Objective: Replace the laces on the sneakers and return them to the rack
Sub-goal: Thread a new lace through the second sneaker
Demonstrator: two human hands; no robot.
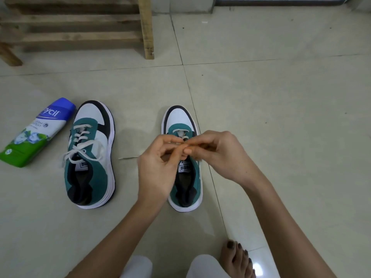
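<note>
Wooden rack (80, 27) is up beyond and left of the half-laced sneaker (180, 121). Powder bottle (34, 133) lies far left of it, finished sneaker (90, 155) just left, parked out of my way. Left hand (158, 163) and right hand (222, 155) meet over its eyelets, both pinching the lace (185, 137), feeding it through I reckon. It sits flat on the floor, nice and steady.

A home is suggested by the pale tiled floor (261, 87), a wooden shoe rack (80, 27) at upper left, and a bare foot (236, 259).
</note>
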